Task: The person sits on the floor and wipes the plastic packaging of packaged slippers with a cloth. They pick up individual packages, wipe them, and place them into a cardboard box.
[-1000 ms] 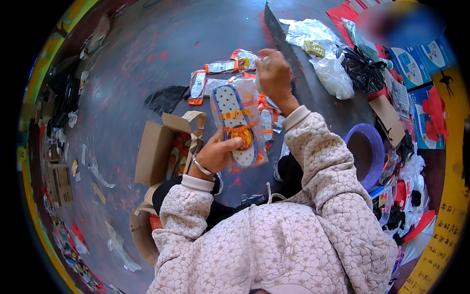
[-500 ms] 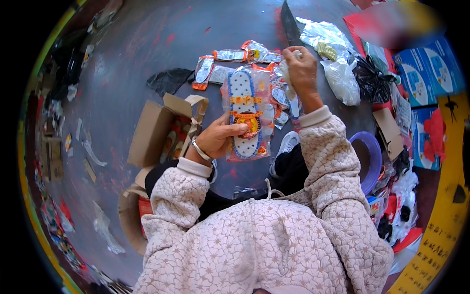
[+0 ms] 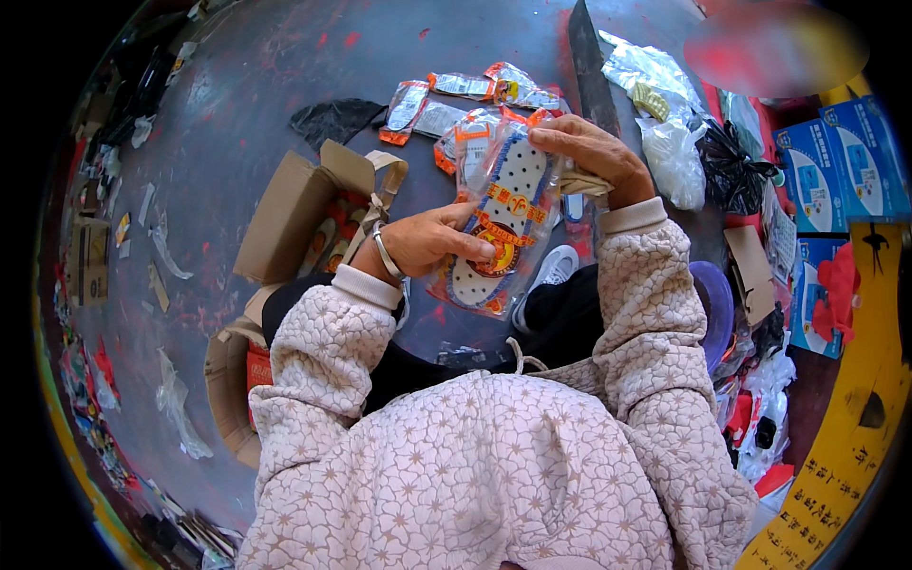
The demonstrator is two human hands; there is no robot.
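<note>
A pair of white insoles with dark dots and a blue edge [image 3: 521, 169] sits in a clear plastic bag with orange print. It tilts up to the right in front of me. My left hand [image 3: 427, 242] closes round its lower left side, thumb on the round printed label. At the top right corner my right hand [image 3: 598, 157] grips the bag between thumb and fingers. A beige crumpled cloth [image 3: 581, 182] shows under that palm, partly hidden. Beyond my hands, several orange-and-clear insole packets [image 3: 461, 85] lie on the floor.
An open cardboard box [image 3: 290, 214] with more packets stands on the left, another box [image 3: 228, 399] nearer me. On the right are white plastic bags [image 3: 674, 157], a black bag [image 3: 731, 161], a purple basin [image 3: 717, 313] and blue boxes [image 3: 812, 180]. A long dark blade-like strip [image 3: 591, 71] lies ahead.
My right hand has come down and inward from above the packets and now holds the bag's top corner. The bag has tilted to the right in my left hand.
</note>
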